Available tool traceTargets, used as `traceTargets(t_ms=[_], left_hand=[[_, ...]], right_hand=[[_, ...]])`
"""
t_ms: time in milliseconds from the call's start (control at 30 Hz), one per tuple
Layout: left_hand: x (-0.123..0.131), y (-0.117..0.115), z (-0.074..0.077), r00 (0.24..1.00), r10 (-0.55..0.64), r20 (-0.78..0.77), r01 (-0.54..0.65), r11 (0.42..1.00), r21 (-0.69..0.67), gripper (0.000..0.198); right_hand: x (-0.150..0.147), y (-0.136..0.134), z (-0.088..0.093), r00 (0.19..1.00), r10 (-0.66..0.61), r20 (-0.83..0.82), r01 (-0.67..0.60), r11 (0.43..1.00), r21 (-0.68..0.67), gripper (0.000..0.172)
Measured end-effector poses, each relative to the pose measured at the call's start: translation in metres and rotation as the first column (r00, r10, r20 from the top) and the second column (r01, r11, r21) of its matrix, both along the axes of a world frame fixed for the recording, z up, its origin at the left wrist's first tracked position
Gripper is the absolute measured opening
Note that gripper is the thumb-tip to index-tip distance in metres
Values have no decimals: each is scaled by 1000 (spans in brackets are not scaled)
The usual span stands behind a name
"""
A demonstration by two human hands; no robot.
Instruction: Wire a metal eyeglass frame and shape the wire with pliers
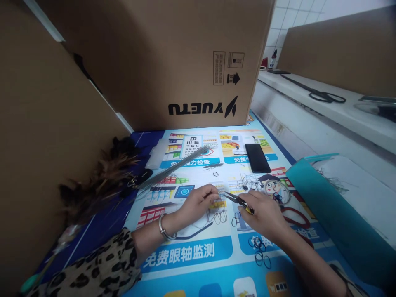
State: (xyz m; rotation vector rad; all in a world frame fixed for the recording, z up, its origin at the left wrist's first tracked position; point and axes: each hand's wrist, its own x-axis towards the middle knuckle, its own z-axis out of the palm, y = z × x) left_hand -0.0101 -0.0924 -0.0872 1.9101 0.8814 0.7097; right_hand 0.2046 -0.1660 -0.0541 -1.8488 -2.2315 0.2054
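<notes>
My right hand (264, 210) is closed around needle-nose pliers (236, 199), whose dark jaws point left. Just beyond the jaw tips, my left hand (202, 201) is pinched shut; what its fingertips hold is too fine to make out. Several thin loops (219, 215) lie below the fingertips. Black rings (259, 246) are scattered on the mat nearer me, and a single small ring (215, 174) sits above my left hand. Beyond that hand lies a bundle of thin wires (182, 163). A tangle of fine wire (247, 181) rests past the pliers.
A clear round dish (286, 200) holding dark rings and a red loop-shaped handle (297, 218) are right of my right hand. Farther out are a black phone (258, 158) and a teal box (337, 210). Brown feathers (93, 185) line the left; a large cardboard box (185, 62) stands behind.
</notes>
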Motion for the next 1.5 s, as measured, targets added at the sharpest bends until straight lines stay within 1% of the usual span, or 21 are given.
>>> traceTargets(t_ms=[200, 333, 467, 567, 667, 767, 900, 967, 1067, 1133, 1233, 1300, 1333, 1400, 1500], left_hand=[[0, 1, 0, 998, -67, -7, 67, 997, 25, 17], [0, 1, 0, 996, -81, -22, 82, 996, 44, 18], [0, 0, -1, 995, -91, -41, 93, 994, 58, 20], [0, 1, -2, 994, -88, -69, 92, 994, 60, 19], [0, 2, -2, 992, -91, -91, 97, 993, 70, 16], [0, 2, -2, 993, -87, -81, 92, 993, 67, 15], [-1, 2, 0, 994, -99, -48, 100, 995, 17, 16], [-1, 3, 0, 993, -115, -30, 115, 993, -6, 16], [-1, 3, 1, 991, -129, -18, 129, 991, -19, 17], [-2, 4, 1, 993, -116, -20, 116, 993, -12, 18], [-2, 6, 1, 999, -31, -43, 33, 999, 39, 22], [-3, 10, 0, 995, 43, -88, -34, 994, 106, 20], [-4, 11, 0, 991, 66, -120, -48, 989, 143, 18], [-4, 15, -2, 980, 69, -186, -31, 979, 202, 14], [-5, 17, -4, 965, 29, -261, 37, 968, 247, 13]], right_hand=[[-3, -3, 1, 998, 28, 56, -31, 999, 43, 27], [-3, -3, 0, 997, 41, 65, -45, 997, 57, 26], [-5, -3, 1, 996, 74, 51, -76, 997, 28, 26], [-6, -2, 0, 997, 76, 34, -75, 997, -13, 26], [-6, -2, -2, 998, 66, -4, -67, 997, -34, 27], [-5, -1, -2, 996, 65, -63, -69, 996, -63, 24], [-5, 2, 0, 984, 62, -169, -92, 981, -174, 14], [-5, 3, 1, 974, 53, -221, -100, 973, -207, 13], [-5, 4, 2, 961, 40, -275, -100, 973, -207, 12], [-5, 4, 2, 959, 29, -282, -88, 976, -200, 12], [-4, 4, 2, 966, 9, -257, -63, 977, -201, 12], [-3, 4, 2, 973, -4, -232, -44, 979, -198, 12], [-2, 5, 1, 976, -10, -217, -33, 981, -194, 12], [-2, 5, 1, 983, -24, -184, -11, 983, -185, 13], [-1, 5, 0, 991, -38, -131, 15, 986, -167, 13]])
